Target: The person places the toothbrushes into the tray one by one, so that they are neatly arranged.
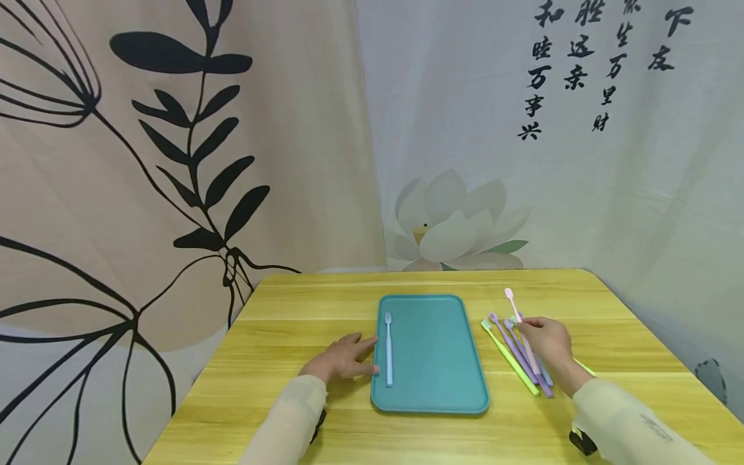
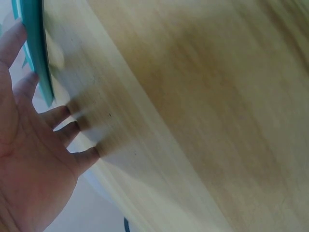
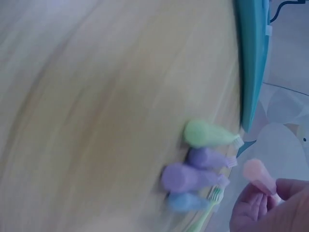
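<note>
A pink toothbrush [image 1: 529, 346] is pinched in my right hand [image 1: 547, 340], its head pointing away and up. In the right wrist view that pink toothbrush [image 3: 259, 175] is raised off the table, beside a loose pile. The pile holds a green toothbrush [image 1: 511, 359], purple toothbrushes [image 1: 507, 342], a blue one [image 3: 186, 202] and another green one [image 3: 204, 215] lying the other way. My left hand [image 1: 345, 357] touches the left rim of a teal tray [image 1: 436, 355] with thumb and a fingertip, its fingers spread. A light blue toothbrush [image 1: 389, 352] lies lengthwise along the tray's left side.
Under everything is a yellow wood-grain table [image 1: 314, 310], its far edge close to a printed curtain [image 1: 302, 161]. The toothbrush pile lies to the right of the tray, with a strip of table between them.
</note>
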Tool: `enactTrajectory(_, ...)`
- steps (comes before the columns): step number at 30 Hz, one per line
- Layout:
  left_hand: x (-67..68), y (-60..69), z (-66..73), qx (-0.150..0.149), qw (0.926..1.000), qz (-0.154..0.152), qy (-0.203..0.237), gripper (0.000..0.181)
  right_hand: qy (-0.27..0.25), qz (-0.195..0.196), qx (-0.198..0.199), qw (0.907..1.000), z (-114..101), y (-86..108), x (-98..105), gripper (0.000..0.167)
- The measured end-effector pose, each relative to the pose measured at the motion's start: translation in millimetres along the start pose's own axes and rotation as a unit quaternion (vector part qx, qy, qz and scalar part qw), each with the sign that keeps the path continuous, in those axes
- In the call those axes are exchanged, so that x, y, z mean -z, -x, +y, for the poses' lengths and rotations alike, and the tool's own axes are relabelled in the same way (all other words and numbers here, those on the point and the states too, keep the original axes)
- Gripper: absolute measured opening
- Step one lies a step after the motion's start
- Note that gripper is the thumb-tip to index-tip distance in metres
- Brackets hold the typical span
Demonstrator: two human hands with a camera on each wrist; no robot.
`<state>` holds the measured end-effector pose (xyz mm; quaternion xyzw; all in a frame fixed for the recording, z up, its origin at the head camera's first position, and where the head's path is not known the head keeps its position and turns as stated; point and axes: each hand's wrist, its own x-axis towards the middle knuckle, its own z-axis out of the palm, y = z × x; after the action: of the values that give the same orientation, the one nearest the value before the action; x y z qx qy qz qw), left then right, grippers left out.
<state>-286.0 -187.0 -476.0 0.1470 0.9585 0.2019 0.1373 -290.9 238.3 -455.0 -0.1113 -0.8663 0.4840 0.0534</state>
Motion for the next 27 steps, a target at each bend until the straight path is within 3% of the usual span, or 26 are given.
enactTrajectory(11,-1.9,-1.4,-3.2,-0.003,1.0,0.004,0.0,0.077,-0.084,-0.036,-0.016,0.9957,-10.2,0.2,-21.2,0.047)
enactTrajectory(18,0.2,0.7,-0.8,0.0,1.0,0.003,-0.001,0.076,-0.142,-0.054,-0.022,0.9882,-17.9,0.2,-36.1,0.046)
enactTrajectory(27,-0.8,0.5,-2.2,0.0,1.0,0.003,-0.003,0.077,-0.112,-0.036,-0.002,0.993,-29.2,4.1,-54.0,0.041)
